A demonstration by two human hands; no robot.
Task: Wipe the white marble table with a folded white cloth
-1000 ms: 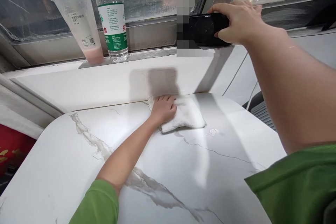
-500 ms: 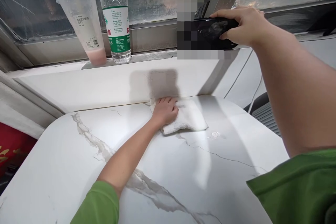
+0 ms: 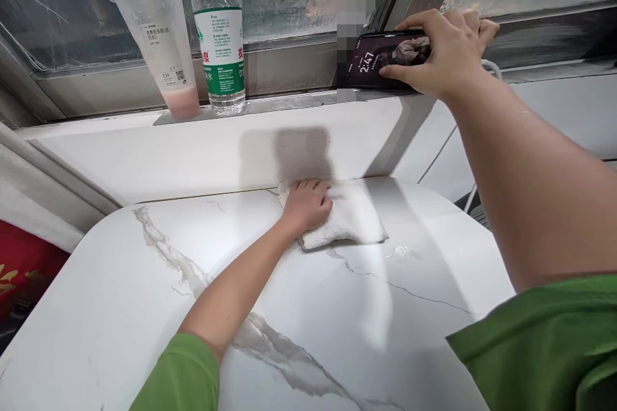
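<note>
left hand [image 3: 308, 207]: on white cloth [image 3: 354, 218], grip unclear | right hand [image 3: 450, 51]: clamped on phone [image 3: 385, 54]

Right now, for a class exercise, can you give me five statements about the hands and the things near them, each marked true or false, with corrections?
1. The left hand is on a white cloth. True.
2. The right hand is empty. False: it holds a phone.
3. The phone displays 2:47. True.
4. The cup stands to the right of the bottle in the picture. False: the cup stands to the left of the bottle.
5. Both visible sleeves are green. True.
</note>
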